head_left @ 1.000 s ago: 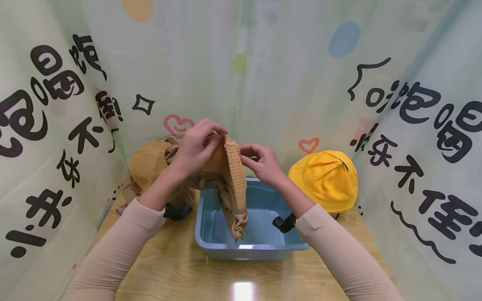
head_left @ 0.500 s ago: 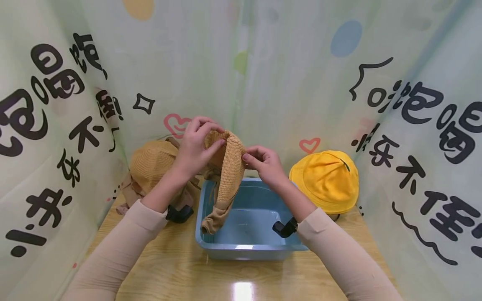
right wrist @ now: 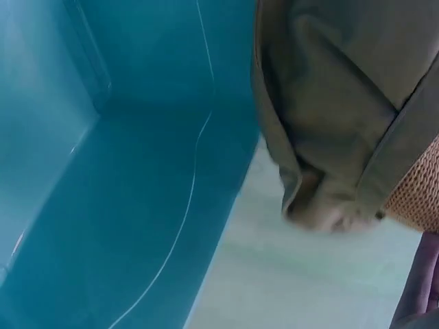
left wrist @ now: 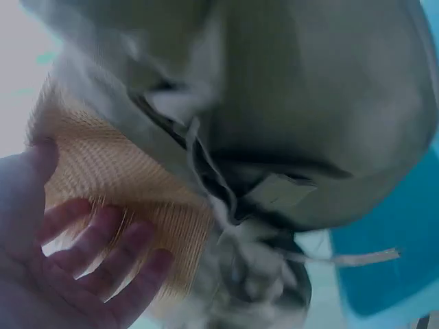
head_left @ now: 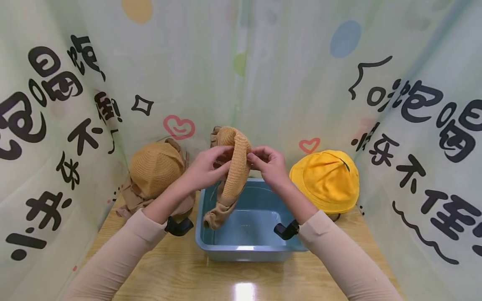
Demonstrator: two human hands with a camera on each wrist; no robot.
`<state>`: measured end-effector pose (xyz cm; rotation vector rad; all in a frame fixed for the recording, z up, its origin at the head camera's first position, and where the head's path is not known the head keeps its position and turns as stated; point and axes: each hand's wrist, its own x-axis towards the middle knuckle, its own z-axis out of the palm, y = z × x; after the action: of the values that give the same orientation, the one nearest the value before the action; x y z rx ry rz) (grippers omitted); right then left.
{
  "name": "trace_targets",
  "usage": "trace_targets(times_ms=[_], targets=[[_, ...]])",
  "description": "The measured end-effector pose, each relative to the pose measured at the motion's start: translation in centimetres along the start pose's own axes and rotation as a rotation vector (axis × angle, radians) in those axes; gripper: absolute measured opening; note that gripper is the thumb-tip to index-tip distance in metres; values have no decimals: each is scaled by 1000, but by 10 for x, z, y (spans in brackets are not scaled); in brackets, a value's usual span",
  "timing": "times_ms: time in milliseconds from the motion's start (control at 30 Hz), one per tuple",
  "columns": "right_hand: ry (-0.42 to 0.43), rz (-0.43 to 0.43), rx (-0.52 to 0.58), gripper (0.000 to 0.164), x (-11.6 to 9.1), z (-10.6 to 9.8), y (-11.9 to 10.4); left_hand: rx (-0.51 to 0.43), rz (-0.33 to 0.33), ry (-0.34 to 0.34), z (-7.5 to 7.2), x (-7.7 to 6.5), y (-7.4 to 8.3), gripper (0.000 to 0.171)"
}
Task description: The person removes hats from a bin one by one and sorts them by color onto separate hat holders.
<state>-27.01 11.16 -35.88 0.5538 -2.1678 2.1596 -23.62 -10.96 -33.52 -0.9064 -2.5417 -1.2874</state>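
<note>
A tan knitted hat (head_left: pixel 239 167) with a brown cloth flap (head_left: pixel 218 215) hangs folded over the blue plastic bin. My right hand (head_left: pixel 272 167) pinches its right edge between thumb and fingers. On the other side, my left hand (head_left: pixel 207 169) lies against the hat, fingers partly behind it. In the left wrist view that hand (left wrist: pixel 89 267) has its fingers spread loosely along the knitted part (left wrist: pixel 116 151), and brown cloth (left wrist: pixel 322 103) fills the upper area. The right wrist view shows the flap (right wrist: pixel 357 103) near the bin; only a sliver of the right hand appears there.
The blue bin (head_left: pixel 246 247) stands on a wooden table (head_left: pixel 180 276). Another tan hat (head_left: pixel 154 167) with brown cloth sits at its left, and a yellow bucket hat (head_left: pixel 325 182) at its right. Printed curtains (head_left: pixel 278 83) close off the back and sides.
My left hand has come off the hat's top edge and dropped lower. The hat has turned, its flap swinging left. My right hand keeps its hold and has shifted slightly right.
</note>
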Motion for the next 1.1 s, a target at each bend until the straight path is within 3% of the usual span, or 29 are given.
trace_targets(times_ms=[200, 500, 700, 1000, 1100], targets=[[-28, -5, -10, 21, -2, 0, 3, 17, -3, 6, 13, 0, 6, 50], [-38, -46, -120, 14, -8, 5, 5, 34, -17, 27, 25, 3, 7, 45], [-47, -50, -137, 13, -12, 9, 5, -8, -29, 69, 21, 3, 5, 32], [-34, -60, -216, 19, -11, 9, 4, 64, -52, 144, 6, -1, 0, 21], [-14, -46, -275, 20, -15, 6, -9, 83, -48, 162, 0, -3, -1, 21]])
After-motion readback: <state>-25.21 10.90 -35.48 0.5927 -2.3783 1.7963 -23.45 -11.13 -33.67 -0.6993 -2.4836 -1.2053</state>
